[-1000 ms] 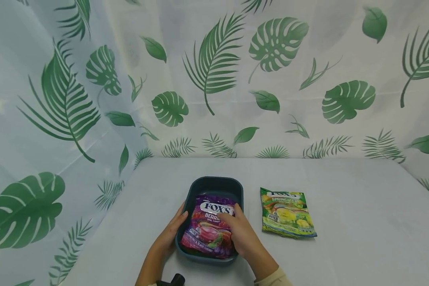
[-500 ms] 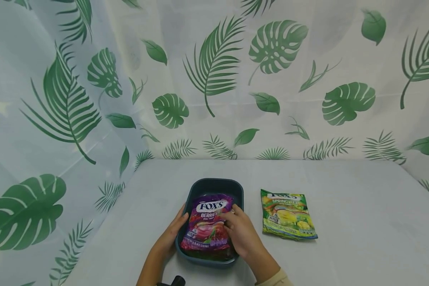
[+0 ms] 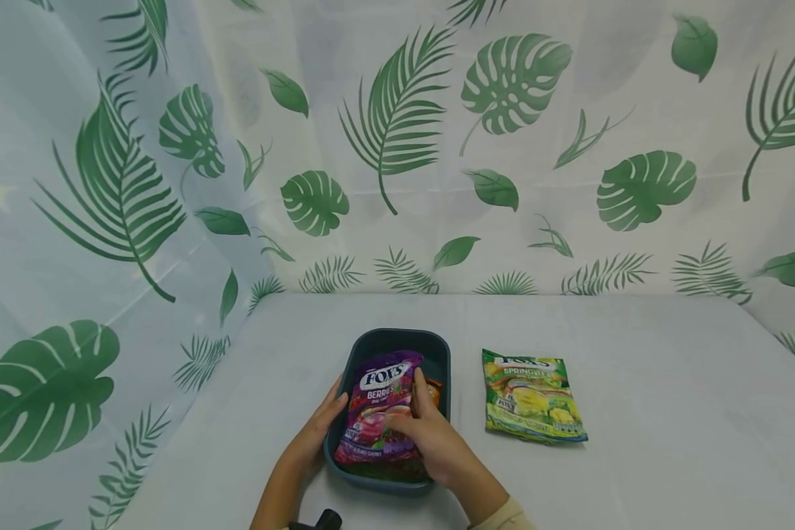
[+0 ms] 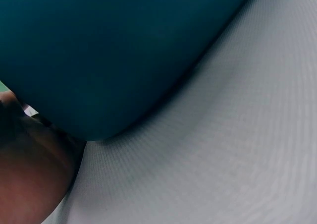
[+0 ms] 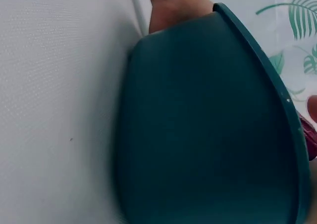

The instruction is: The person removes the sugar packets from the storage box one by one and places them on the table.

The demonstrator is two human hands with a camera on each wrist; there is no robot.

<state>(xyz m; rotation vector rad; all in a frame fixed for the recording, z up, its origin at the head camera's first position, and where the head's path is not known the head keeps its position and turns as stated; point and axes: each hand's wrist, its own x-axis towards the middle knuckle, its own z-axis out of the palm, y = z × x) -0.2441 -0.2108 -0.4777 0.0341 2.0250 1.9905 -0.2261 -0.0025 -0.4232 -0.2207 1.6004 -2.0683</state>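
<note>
A dark teal plastic bin (image 3: 397, 340) stands on the white table in the head view. My left hand (image 3: 308, 438) lies along the bin's left outer wall, its thumb near the rim. Inside leans a purple Fox's Berries candy bag (image 3: 377, 390), tilted to the left. My right hand (image 3: 440, 445) pinches the bag's right side, thumb on its front; the fingers behind it are hidden. Part of an orange packet (image 3: 435, 390) shows beneath, to the right. The left wrist view shows mostly the bin's outer wall (image 4: 109, 55); so does the right wrist view, with a corner of the bag (image 5: 309, 137).
A green and yellow Fox's Spring Tea candy bag (image 3: 535, 397) lies flat on the table, right of the bin. A white cloth backdrop (image 3: 430, 228) with green leaf prints rises behind the table and along the left.
The purple bag has shifted left inside the bin and tilted, uncovering the orange packet at right. My right hand has moved slightly left with it. The left hand stays put.
</note>
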